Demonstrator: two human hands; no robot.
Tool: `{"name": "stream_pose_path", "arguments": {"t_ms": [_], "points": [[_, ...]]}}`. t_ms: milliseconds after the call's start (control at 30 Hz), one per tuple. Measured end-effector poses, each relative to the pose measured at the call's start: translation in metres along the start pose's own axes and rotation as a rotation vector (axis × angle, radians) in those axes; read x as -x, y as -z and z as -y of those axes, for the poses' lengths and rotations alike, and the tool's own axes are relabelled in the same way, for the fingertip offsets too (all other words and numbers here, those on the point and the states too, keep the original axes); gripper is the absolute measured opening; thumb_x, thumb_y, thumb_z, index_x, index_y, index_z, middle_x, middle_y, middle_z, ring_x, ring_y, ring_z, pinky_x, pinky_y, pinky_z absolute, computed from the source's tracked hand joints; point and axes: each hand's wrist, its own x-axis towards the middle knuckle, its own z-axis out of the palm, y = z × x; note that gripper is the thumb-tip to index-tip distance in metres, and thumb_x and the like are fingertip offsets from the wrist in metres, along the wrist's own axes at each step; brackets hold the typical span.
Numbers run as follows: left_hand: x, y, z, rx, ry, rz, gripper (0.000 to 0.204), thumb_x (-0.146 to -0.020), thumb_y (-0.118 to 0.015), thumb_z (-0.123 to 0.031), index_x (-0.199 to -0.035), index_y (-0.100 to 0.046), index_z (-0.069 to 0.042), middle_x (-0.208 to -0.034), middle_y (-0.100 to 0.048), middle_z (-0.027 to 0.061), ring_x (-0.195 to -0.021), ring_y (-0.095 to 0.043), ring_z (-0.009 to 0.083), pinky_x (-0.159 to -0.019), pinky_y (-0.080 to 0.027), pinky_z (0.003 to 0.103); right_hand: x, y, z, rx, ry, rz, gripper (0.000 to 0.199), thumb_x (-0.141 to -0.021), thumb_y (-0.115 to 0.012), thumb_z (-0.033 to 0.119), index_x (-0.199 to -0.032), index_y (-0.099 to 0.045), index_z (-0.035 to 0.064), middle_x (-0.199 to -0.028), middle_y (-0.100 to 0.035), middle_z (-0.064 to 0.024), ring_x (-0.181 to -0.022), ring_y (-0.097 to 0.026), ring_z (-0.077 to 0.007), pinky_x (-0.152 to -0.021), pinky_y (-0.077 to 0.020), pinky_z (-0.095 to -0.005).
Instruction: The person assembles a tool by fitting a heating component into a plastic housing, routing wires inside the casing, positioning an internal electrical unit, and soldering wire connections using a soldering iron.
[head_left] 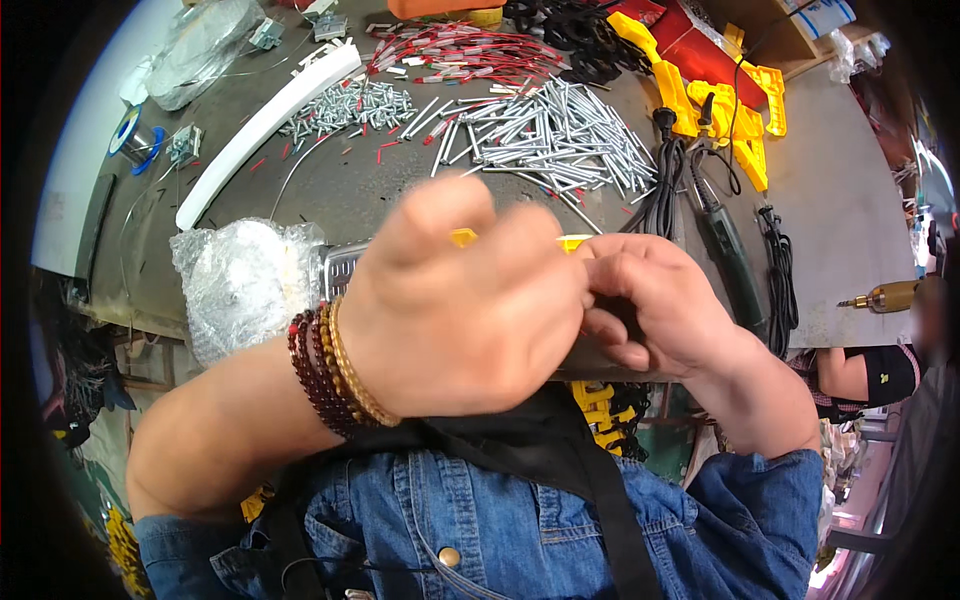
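My left hand (455,300) and my right hand (650,305) are pressed together close to my chest, fingers curled. Between them they grip a grey metal piece (338,268) with a yellow plastic part (572,242) poking out above the knuckles; most of it is hidden by my fingers. Bead bracelets circle my left wrist. Just left of my left hand lies a bundle wrapped in clear plastic (240,285).
On the grey workbench (850,200) lie a heap of metal rods (560,130), small screws (350,105), red-tipped wires (460,50), yellow plastic parts (720,100), black cables (665,180), a white strip (265,125) and a solder spool (135,135). Another person (870,370) sits at right near a drill tip (880,297).
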Motion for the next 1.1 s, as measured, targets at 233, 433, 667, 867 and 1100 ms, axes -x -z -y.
{"name": "stream_pose_path", "arguments": {"t_ms": [233,433,667,867,1100], "points": [[-0.014,0.001,0.030,0.719,0.506,0.581,0.022,-0.094,-0.060,-0.022,-0.086,-0.071,-0.006,-0.094,-0.067,0.0086,-0.096,-0.061,0.0278,-0.092,-0.041,0.040,0.003,0.000,-0.006,0.976,0.660,-0.217,0.016,-0.096,-0.056,0.016,-0.087,-0.058,0.0028,-0.064,-0.057,-0.0087,-0.052,-0.058,-0.0219,-0.051,-0.0466,-0.0317],[-0.014,-0.006,0.034,1.068,0.693,0.700,0.008,-0.084,-0.070,-0.016,-0.083,-0.071,-0.008,-0.094,-0.067,0.0053,-0.095,-0.061,0.0250,-0.092,-0.043,0.038,-0.003,0.009,-0.005,1.206,0.900,-0.190,0.018,-0.095,-0.057,0.017,-0.086,-0.058,0.0027,-0.061,-0.053,-0.0084,-0.049,-0.056,-0.0229,-0.048,-0.0446,-0.0338],[-0.007,-0.006,0.016,0.457,0.282,0.255,0.010,-0.072,-0.073,-0.012,-0.078,-0.065,-0.014,-0.090,-0.063,-0.0021,-0.090,-0.058,0.0196,-0.085,-0.032,0.039,0.005,0.007,-0.009,0.205,0.051,-0.108,0.027,-0.099,-0.055,0.027,-0.089,-0.059,0.0016,-0.059,-0.054,-0.0050,-0.046,-0.052,-0.0128,-0.044,-0.0402,-0.0255],[-0.003,-0.004,0.019,0.456,0.300,0.310,0.014,-0.073,-0.073,-0.012,-0.087,-0.068,-0.013,-0.096,-0.065,-0.0004,-0.095,-0.058,0.0210,-0.087,-0.034,0.039,-0.001,0.006,-0.017,0.702,0.481,-0.241,0.018,-0.094,-0.063,0.019,-0.087,-0.061,0.0030,-0.068,-0.059,-0.0088,-0.062,-0.062,-0.0225,-0.056,-0.0486,-0.0341],[0.049,0.068,0.061,0.427,0.488,0.487,0.097,-0.062,-0.085,-0.042,-0.141,-0.046,-0.002,-0.129,-0.055,0.0185,-0.122,-0.051,0.0348,-0.110,-0.031,0.043,0.012,0.082,-0.011,1.349,0.734,-0.400,0.023,-0.081,-0.067,0.003,-0.103,-0.064,0.0038,-0.116,-0.064,-0.0099,-0.115,-0.055,-0.0305,-0.101,-0.0402,-0.0403]]}}
